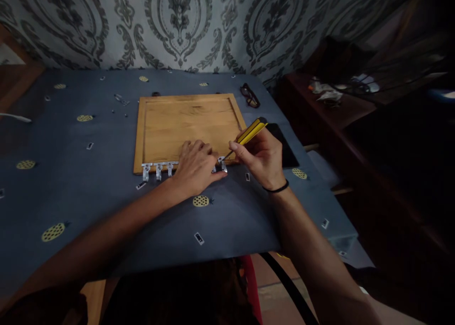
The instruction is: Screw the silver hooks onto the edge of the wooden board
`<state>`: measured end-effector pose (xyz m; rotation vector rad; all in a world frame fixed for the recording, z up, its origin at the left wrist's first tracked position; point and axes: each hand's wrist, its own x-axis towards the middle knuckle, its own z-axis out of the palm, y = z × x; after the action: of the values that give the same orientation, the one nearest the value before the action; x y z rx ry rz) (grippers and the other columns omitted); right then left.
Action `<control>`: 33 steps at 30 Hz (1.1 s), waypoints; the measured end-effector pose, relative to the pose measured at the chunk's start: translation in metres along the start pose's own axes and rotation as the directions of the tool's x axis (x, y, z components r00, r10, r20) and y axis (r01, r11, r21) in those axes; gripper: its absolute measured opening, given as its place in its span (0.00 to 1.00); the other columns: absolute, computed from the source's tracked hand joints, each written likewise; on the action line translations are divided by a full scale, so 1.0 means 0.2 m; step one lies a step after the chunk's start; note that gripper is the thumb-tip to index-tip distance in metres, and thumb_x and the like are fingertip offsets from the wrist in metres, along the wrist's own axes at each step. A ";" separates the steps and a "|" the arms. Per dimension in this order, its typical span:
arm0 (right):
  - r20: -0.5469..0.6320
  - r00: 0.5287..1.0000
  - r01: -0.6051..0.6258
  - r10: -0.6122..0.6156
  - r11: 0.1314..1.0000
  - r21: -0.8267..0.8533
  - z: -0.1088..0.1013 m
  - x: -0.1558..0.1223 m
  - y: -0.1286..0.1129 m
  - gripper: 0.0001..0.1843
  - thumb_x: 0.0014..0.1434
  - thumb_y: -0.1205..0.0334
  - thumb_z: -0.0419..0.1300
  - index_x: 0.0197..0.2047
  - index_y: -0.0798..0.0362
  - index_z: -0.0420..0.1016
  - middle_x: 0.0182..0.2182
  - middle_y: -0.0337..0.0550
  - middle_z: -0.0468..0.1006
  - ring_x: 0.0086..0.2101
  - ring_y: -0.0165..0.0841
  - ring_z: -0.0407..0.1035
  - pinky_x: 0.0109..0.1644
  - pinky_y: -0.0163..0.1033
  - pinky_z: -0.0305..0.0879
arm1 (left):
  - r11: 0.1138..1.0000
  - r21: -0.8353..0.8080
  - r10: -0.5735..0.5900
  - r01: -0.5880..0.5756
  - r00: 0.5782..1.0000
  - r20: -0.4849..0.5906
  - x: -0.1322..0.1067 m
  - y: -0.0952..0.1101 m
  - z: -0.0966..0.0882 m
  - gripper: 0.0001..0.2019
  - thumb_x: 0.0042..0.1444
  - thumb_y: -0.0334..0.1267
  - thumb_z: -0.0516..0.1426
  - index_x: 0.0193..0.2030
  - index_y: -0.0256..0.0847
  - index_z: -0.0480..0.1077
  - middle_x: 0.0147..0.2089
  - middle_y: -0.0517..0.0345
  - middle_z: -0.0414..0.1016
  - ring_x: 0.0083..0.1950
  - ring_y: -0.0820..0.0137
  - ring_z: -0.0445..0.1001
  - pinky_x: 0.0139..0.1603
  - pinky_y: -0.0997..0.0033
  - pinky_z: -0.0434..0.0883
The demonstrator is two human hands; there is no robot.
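Observation:
A wooden board (188,121) with a raised rim lies on the blue patterned tablecloth (88,183). Along its near edge runs a metal hook rail (159,167) with several hooks hanging down. My left hand (197,166) lies on the rail's right part, fingers pressed down on it. My right hand (261,157) grips a yellow-and-black screwdriver (249,134), whose tip meets the rail's right end just beside my left fingers.
Dark glasses (250,95) lie behind the board's right corner. A black flat device (282,142) lies under my right hand's far side. Small metal parts (121,100) sit left of the board. A dark wooden shelf (330,107) stands at right.

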<state>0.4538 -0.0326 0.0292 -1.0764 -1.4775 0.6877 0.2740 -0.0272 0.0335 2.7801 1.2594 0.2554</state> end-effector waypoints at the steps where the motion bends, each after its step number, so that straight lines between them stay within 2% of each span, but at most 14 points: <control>1: -0.004 1.000 0.010 -0.010 1.000 0.002 0.00 0.00 0.00 0.20 0.51 0.46 0.75 0.36 0.48 0.72 0.26 0.33 0.72 0.21 0.26 0.65 0.21 0.34 0.64 | 1.000 -0.001 0.000 0.000 1.000 0.001 0.00 0.00 0.00 0.21 0.64 0.54 0.61 0.51 0.38 0.78 0.51 0.46 0.78 0.58 0.51 0.70 0.56 0.51 0.63; 5: 0.025 1.000 -0.016 0.015 0.997 0.071 0.01 0.00 0.01 0.22 0.50 0.46 0.75 0.36 0.47 0.71 0.25 0.32 0.73 0.18 0.25 0.64 0.18 0.34 0.64 | 1.000 0.003 -0.006 0.006 1.000 0.004 0.00 0.00 0.00 0.22 0.64 0.55 0.61 0.52 0.38 0.78 0.52 0.46 0.78 0.58 0.51 0.70 0.59 0.49 0.63; 9: 0.060 0.996 -0.074 0.069 0.992 0.101 0.00 0.01 0.00 0.24 0.50 0.44 0.75 0.40 0.48 0.72 0.23 0.30 0.72 0.18 0.25 0.67 0.20 0.33 0.67 | 1.000 0.007 0.000 0.000 1.000 0.001 0.00 0.00 0.00 0.21 0.64 0.55 0.61 0.53 0.39 0.78 0.53 0.46 0.79 0.59 0.51 0.70 0.58 0.50 0.64; 16: 0.106 0.991 -0.094 0.082 0.989 0.113 -0.04 0.02 -0.02 0.27 0.62 0.35 0.61 0.47 0.52 0.73 0.30 0.37 0.79 0.22 0.24 0.72 0.25 0.32 0.72 | 1.000 -0.007 -0.014 0.014 1.000 0.012 0.00 0.00 -0.01 0.22 0.64 0.54 0.61 0.51 0.36 0.78 0.52 0.46 0.78 0.58 0.51 0.70 0.58 0.51 0.62; 18: 0.095 0.993 -0.080 0.071 0.992 0.097 -0.03 0.02 -0.02 0.26 0.61 0.36 0.63 0.46 0.51 0.74 0.29 0.36 0.78 0.21 0.25 0.72 0.24 0.32 0.71 | 1.000 -0.003 -0.010 0.010 1.000 0.002 0.00 0.00 0.00 0.22 0.64 0.55 0.61 0.50 0.37 0.79 0.51 0.46 0.79 0.57 0.51 0.70 0.57 0.51 0.62; 22: 0.042 0.998 -0.059 0.056 0.995 0.075 -0.02 0.02 -0.02 0.21 0.56 0.40 0.70 0.37 0.50 0.75 0.26 0.34 0.75 0.18 0.25 0.67 0.20 0.33 0.67 | 1.000 0.018 0.003 -0.003 0.999 -0.032 0.00 0.00 0.01 0.20 0.63 0.55 0.62 0.49 0.39 0.78 0.50 0.48 0.79 0.56 0.52 0.71 0.55 0.52 0.63; 26: 0.042 0.995 -0.092 0.087 0.987 0.133 -0.01 0.02 -0.03 0.23 0.49 0.42 0.75 0.34 0.49 0.73 0.24 0.33 0.74 0.17 0.25 0.66 0.19 0.34 0.68 | 1.000 0.017 -0.003 0.003 0.999 -0.032 0.00 0.00 0.01 0.21 0.63 0.54 0.62 0.50 0.38 0.78 0.50 0.48 0.79 0.56 0.53 0.71 0.57 0.51 0.64; 30: 0.075 0.993 -0.105 0.093 0.977 0.184 -0.02 0.03 -0.03 0.26 0.48 0.41 0.75 0.38 0.48 0.70 0.24 0.31 0.75 0.18 0.26 0.69 0.20 0.33 0.70 | 1.000 0.013 -0.003 0.004 0.998 -0.058 0.00 0.00 0.01 0.19 0.62 0.53 0.63 0.49 0.40 0.79 0.49 0.48 0.80 0.55 0.53 0.71 0.56 0.52 0.64; 33: 0.088 0.995 -0.067 0.052 0.983 0.172 -0.03 0.03 -0.04 0.25 0.56 0.38 0.68 0.46 0.48 0.72 0.28 0.33 0.77 0.21 0.25 0.72 0.24 0.32 0.72 | 1.000 0.024 -0.004 0.005 0.998 -0.061 0.00 0.00 0.01 0.19 0.61 0.53 0.64 0.48 0.40 0.79 0.48 0.47 0.80 0.54 0.53 0.72 0.55 0.52 0.64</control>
<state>0.4578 -0.0324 0.0402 -0.9700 -1.4310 0.8964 0.2745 -0.0274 0.0326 2.8097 1.2900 0.3301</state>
